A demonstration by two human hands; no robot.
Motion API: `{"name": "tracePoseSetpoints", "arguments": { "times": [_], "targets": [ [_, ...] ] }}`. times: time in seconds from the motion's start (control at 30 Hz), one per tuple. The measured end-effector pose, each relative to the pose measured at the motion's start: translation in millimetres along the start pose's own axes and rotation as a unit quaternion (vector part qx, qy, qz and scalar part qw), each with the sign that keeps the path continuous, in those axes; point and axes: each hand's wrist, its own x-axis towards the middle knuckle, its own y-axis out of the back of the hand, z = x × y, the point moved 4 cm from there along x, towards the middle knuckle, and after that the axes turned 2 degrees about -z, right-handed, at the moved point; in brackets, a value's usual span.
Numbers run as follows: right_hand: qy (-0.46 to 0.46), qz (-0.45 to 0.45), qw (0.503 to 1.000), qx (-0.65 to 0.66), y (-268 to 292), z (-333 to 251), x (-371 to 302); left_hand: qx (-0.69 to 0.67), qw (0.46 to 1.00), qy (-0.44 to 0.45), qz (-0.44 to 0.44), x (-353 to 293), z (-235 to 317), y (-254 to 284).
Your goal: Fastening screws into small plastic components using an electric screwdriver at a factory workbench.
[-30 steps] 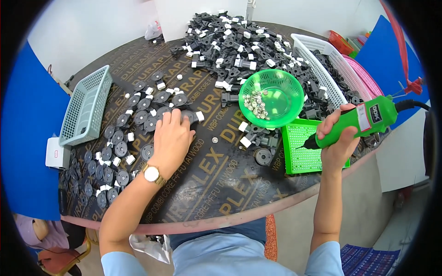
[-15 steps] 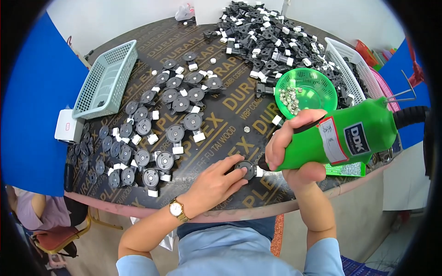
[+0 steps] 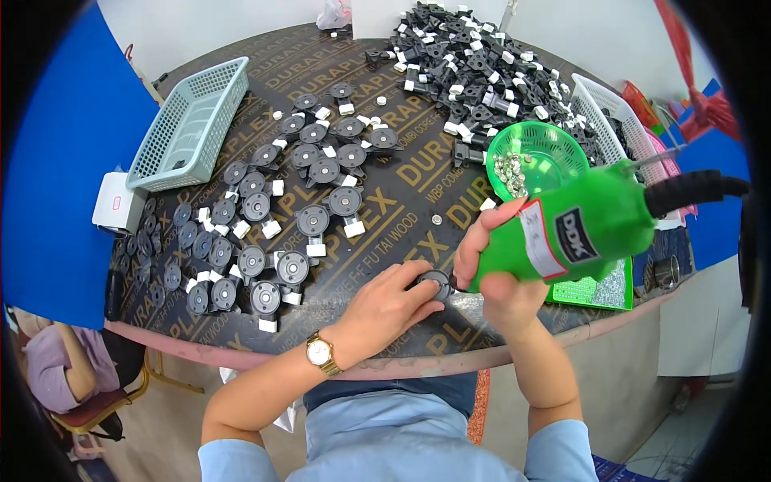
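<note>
My left hand (image 3: 391, 304) presses a black round caster-like part (image 3: 436, 286) onto the tabletop, its fingers closed around the near left side. In my right hand (image 3: 514, 301) is a green electric screwdriver (image 3: 582, 229), gripped around its body. Its dark nose points down-left at the right side of the round part; the very tip is partly hidden by my fingers. Just beyond the part lies a small metal nut-like piece (image 3: 437, 219). Farther off, a green round basket (image 3: 562, 145) holds several similar shiny metal pieces.
Several finished-looking round black parts with white blocks (image 3: 312, 219) cover the table's left side. A big heap of black and white pieces (image 3: 474, 72) fills the far right. A pale basket (image 3: 217, 120) stands left; a green tray (image 3: 569, 293) of small metal pieces is right.
The screwdriver's rear end has swung left, and its nose has come closer to the round part. My left hand stays on the part. The whole view has shifted slightly.
</note>
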Motion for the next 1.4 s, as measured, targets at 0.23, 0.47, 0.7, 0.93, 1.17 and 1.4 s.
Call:
{"name": "tracePoseSetpoints", "arguments": {
  "times": [0.23, 0.47, 0.7, 0.93, 1.17, 1.4],
  "targets": [
    [0.018, 0.042, 0.997, -0.069, -12.2, 3.6, -5.4, 0.029, 0.999, 0.004, 0.018, -2.6, 5.3, -2.8],
    [0.017, 0.099, 0.995, -0.015, 6.2, -6.6, 9.6, 0.044, 0.999, -0.003, 0.023, 2.5, 8.0, -5.7],
    [0.161, 0.213, 0.956, -0.123, 130.3, -55.0, 4.6, 0.062, 0.997, -0.007, -0.039, 21.7, -14.8, 18.9],
    [0.124, 0.230, 0.947, -0.186, 170.6, -28.2, -5.0, 0.046, 0.996, 0.059, -0.045, 34.8, -20.9, 22.0],
    [0.115, 0.206, 0.958, -0.165, 174.2, -17.1, -4.2, 0.041, 0.996, 0.079, -0.010, 35.6, -20.2, 17.0],
    [0.109, 0.211, 0.952, -0.192, 166.9, -17.6, -1.6, 0.160, 0.983, 0.086, 0.017, 38.0, -9.0, -3.7]
  ]
}}
